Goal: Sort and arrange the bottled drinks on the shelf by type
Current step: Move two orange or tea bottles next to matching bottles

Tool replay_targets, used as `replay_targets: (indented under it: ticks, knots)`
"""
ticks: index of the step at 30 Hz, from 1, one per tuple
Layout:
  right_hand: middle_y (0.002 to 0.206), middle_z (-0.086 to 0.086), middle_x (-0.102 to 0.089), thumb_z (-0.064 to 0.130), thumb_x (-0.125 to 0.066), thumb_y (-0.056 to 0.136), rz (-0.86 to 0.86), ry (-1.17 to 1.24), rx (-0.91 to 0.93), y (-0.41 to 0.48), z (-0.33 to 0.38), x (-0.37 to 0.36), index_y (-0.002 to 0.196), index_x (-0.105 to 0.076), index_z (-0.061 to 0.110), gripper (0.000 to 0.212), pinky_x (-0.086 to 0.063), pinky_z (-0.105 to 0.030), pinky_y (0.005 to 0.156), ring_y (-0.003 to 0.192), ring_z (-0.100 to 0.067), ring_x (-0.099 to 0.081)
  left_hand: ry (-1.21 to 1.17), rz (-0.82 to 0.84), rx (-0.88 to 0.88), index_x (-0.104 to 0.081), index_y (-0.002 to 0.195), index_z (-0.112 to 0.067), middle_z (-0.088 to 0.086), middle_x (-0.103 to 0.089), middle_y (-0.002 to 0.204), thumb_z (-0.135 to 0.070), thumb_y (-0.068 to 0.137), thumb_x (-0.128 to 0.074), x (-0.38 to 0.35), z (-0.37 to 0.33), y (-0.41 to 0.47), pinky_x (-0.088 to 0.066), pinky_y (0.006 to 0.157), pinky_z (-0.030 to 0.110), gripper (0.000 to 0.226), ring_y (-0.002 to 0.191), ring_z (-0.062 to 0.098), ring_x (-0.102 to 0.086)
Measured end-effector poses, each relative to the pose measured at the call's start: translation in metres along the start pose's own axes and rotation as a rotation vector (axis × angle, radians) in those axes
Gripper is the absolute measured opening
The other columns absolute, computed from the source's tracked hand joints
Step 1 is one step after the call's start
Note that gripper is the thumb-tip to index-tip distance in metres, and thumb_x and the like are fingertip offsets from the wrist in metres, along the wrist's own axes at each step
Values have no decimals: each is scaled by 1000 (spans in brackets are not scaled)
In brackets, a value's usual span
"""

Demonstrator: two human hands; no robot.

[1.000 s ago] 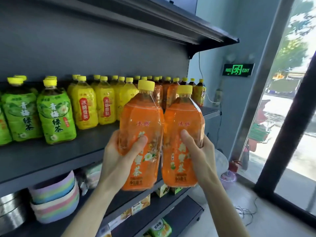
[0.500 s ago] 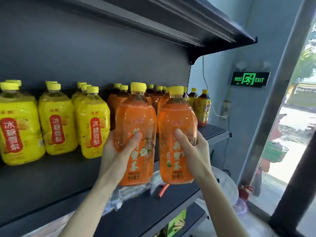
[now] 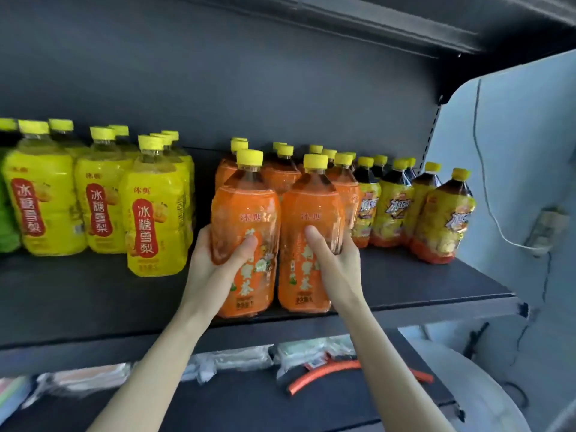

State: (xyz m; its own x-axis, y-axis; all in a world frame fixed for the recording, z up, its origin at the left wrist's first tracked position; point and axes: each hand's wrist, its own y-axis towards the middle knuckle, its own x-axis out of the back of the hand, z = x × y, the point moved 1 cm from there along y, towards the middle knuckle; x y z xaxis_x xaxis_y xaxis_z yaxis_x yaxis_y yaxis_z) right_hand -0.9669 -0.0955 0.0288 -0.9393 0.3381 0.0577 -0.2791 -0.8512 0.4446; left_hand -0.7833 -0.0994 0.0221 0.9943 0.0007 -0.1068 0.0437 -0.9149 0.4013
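While side by side, left hand [image 3: 215,269] and right hand [image 3: 339,263], grips round orange bottles [image 3: 249,210].

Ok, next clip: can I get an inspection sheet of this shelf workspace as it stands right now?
Surface: dark shelf, bottles grouped along it by colour.
Job's things: left orange bottle and right orange bottle side by side at the front edge, ahead of the orange group; yellow bottles to their left, green bottles at the far left, dark tea bottles to their right.
Clutter: plastic packets and an orange tube on the lower shelf.
Hands: left hand grips the left orange bottle; right hand grips the right orange bottle.
Cables: white cable runs down to a wall box.
Surroundings: pale blue wall on the right; upper shelf overhead.
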Motion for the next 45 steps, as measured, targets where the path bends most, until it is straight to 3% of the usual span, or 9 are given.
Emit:
replay_targets:
  ticks: [4,7,9,13,17,21,26,33,45]
  knots:
    - [98,12,-70,53,-67,79,91,1,19,19,-16,-5,113,-58,25,45,-51,-14,71,86,4,-66,156,-30,10,-40,114,-46,-11,-55,119,-58,71,-67,0,5,9,-50,71,11,53,98,-6,-58]
    - [111,4,-63,78,-53,72,71,-242,56,34,-20,-6,112,-59,27,65,-46,-27,93,103,-6,-52,421,-115,-40,-44,119,-44,-4,-48,128,-86,56,-54,6,12,25,-46,98,43,77,121,17,-48]
    - [126,-5,-55,84,-49,66,23,-345,69,37,-23,-7,126,-53,21,87,-41,-33,99,116,-16,-44,476,-152,-57,-39,133,-33,-3,-49,131,-87,56,-52,6,19,29,-44,100,48,95,123,18,-47]
    - [137,-1,-49,67,-59,72,64,-277,90,23,-31,-7,142,-28,16,92,-45,-38,101,125,-19,-48,485,-147,-63,-19,145,-27,-6,-42,142,-68,68,-62,-8,22,19,-42,100,30,97,127,10,-44]
    - [138,-13,-39,61,-61,79,-19,-530,203,26,-40,-7,141,-39,12,83,-41,-43,97,125,-31,-38,417,-109,-19,-16,144,-26,-8,-40,139,-44,76,-63,-12,26,28,-40,86,15,85,121,6,-43]
    - [139,-25,-39,76,-41,76,-261,-794,300,36,-45,-16,128,-54,14,82,-36,-60,95,123,-39,-30,364,-90,16,-13,145,-29,-5,-36,144,-40,80,-63,-14,27,41,-40,93,28,83,126,10,-40]
    - [155,-22,-14,74,-38,81,-246,-801,304,38,-54,-27,151,-17,24,89,-24,-61,107,140,-38,-10,351,-95,29,-13,145,-30,-7,-36,141,-36,83,-63,-14,28,47,-39,91,25,80,119,4,-39]
    - [160,-14,14,74,-33,82,-132,-883,335,46,-55,-15,152,-5,31,86,-5,-61,113,146,-34,16,324,-123,88,-16,145,-32,-6,-37,144,-41,79,-68,-12,32,52,-40,97,32,85,127,11,-40]
    - [156,-28,-13,68,-48,80,-248,-1048,355,55,-60,-24,149,-29,20,86,-35,-65,99,140,-51,-16,417,-136,163,-22,144,-21,1,-42,141,-41,80,-67,-15,34,63,-42,98,36,82,127,19,-44]
